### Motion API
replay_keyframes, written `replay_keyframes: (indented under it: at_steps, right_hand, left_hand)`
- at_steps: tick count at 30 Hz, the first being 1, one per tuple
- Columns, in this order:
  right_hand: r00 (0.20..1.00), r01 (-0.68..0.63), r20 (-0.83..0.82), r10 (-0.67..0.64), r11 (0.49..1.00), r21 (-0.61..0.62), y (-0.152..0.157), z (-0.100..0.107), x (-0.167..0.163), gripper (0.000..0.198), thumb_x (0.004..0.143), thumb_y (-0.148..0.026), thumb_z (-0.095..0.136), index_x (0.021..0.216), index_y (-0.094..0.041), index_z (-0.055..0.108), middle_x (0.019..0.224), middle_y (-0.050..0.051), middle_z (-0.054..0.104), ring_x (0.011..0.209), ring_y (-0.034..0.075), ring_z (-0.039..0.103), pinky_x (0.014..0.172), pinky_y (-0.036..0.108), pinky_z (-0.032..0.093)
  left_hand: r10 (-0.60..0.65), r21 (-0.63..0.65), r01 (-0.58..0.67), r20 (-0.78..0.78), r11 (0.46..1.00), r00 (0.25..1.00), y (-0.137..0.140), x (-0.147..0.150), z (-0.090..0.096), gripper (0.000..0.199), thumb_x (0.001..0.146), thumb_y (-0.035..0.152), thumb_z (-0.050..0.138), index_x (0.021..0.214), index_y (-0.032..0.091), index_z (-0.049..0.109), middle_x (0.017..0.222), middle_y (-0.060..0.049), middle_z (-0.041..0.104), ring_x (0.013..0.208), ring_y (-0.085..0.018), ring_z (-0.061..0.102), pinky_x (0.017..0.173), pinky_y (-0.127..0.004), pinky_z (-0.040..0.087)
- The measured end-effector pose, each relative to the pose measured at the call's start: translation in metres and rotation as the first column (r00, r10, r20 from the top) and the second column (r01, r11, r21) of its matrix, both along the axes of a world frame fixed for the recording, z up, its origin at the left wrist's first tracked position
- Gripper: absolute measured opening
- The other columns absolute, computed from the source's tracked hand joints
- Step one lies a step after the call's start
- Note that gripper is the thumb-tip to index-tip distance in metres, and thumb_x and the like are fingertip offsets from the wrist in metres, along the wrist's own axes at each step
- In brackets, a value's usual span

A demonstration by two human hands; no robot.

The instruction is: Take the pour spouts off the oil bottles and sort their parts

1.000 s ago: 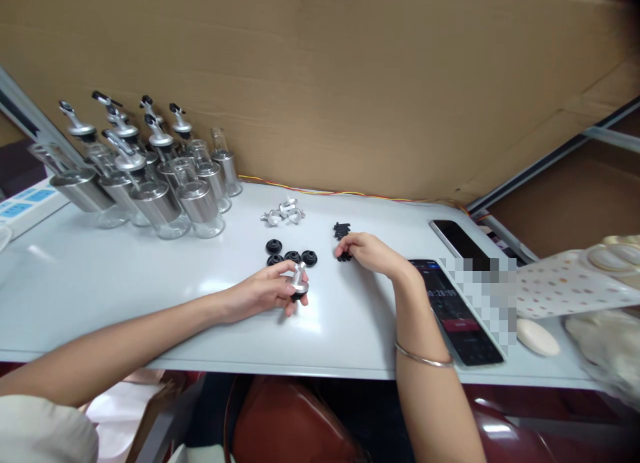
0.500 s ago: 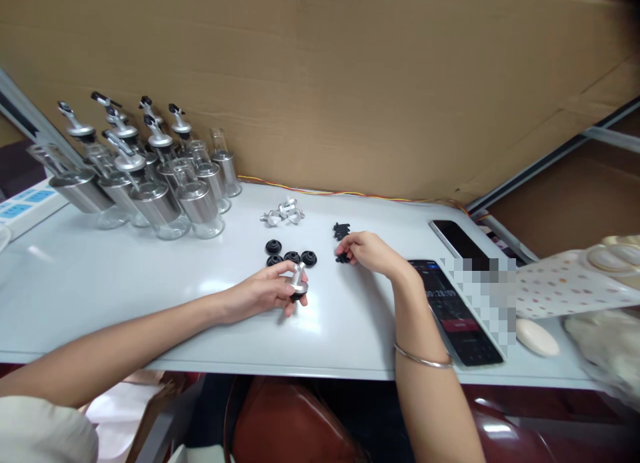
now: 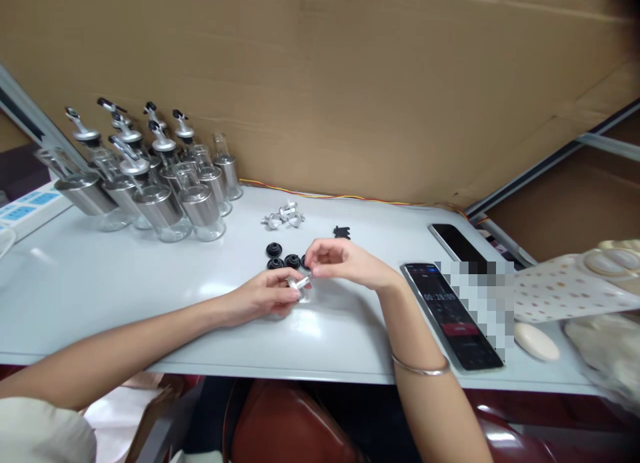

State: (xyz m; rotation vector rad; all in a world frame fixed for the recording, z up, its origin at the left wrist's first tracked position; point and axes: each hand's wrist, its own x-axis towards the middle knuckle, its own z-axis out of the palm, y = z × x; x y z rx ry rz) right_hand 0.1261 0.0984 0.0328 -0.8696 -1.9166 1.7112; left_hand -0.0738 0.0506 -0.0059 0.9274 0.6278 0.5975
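Observation:
Between the thumb and fingers of my left hand [image 3: 263, 295] is a silver pourer top [image 3: 302, 283], tilted with its spout toward the right. My right hand [image 3: 343, 261] is closed at the spout's tip; whatever its fingertips pinch is too small and hidden to make out. Just behind the hands lie several round black stoppers [image 3: 275, 250], one partly covered by my right fingers. Farther back sit several loose silver pourer tops [image 3: 284, 215]. A little pile of small black parts [image 3: 342, 232] lies beyond my right hand.
Several glass-and-steel bottles [image 3: 201, 206], some with pourers fitted, stand at the back left beside a power strip [image 3: 30, 206]. On the right lie a phone showing a timer [image 3: 457, 319], a second phone [image 3: 457, 243] and a white oval object [image 3: 537, 341]. Cardboard [image 3: 350, 89] walls the back.
My right hand has moved left from the small black parts to the pourer top in my left hand. The pourer top has tipped from upright toward the right.

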Motion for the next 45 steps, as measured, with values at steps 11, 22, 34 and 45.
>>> replay_keyframes:
  at_steps: [11,22,34,45]
  right_hand:
    - [0.997,-0.073,-0.024,0.069,0.984,-0.164,-0.001,-0.005,-0.001,0.017,0.072,-0.026,0.070,0.076,-0.016,0.057,0.072,-0.001,0.065,0.062,0.009,0.060,0.061,0.023,0.045]
    - [0.998,-0.011,0.059,0.011,1.000,0.000,-0.008,-0.003,-0.018,0.020,0.069,-0.027,0.070,0.067,-0.017,0.053,0.059,-0.006,0.051,0.055,0.008,0.046,0.053,0.022,0.036]
    - [0.960,0.225,0.085,-0.266,0.918,0.326,-0.012,-0.008,-0.029,0.036,0.082,-0.039,0.042,0.053,-0.020,0.034,0.052,-0.007,0.025,0.050,0.008,0.024,0.049,0.024,0.020]
    - [0.935,0.352,-0.069,-0.348,0.882,0.313,-0.017,-0.011,-0.038,0.036,0.077,-0.041,0.049,0.052,-0.022,0.031,0.052,-0.006,0.025,0.051,0.009,0.023,0.049,0.024,0.019]
  left_hand:
    - [0.315,0.179,-0.304,-0.035,0.936,0.948,0.002,-0.001,-0.007,0.041,0.061,0.027,0.080,0.095,0.015,0.061,0.079,-0.001,0.062,0.064,-0.008,0.051,0.059,-0.021,0.036]
    - [0.321,0.440,-0.230,-0.143,0.868,0.936,0.002,-0.005,0.007,0.029,0.078,0.042,0.064,0.087,0.015,0.058,0.078,0.000,0.058,0.063,-0.010,0.053,0.063,-0.024,0.041]
    - [0.520,0.838,-0.048,-0.291,0.544,0.803,0.006,-0.017,0.004,0.025,0.080,0.036,0.064,0.097,0.019,0.055,0.083,-0.002,0.057,0.065,-0.013,0.049,0.068,-0.027,0.039]
    - [0.698,0.954,0.156,-0.294,0.256,0.653,0.008,-0.018,0.015,0.024,0.086,0.039,0.055,0.080,0.019,0.064,0.073,-0.007,0.065,0.059,-0.017,0.044,0.067,-0.032,0.021]
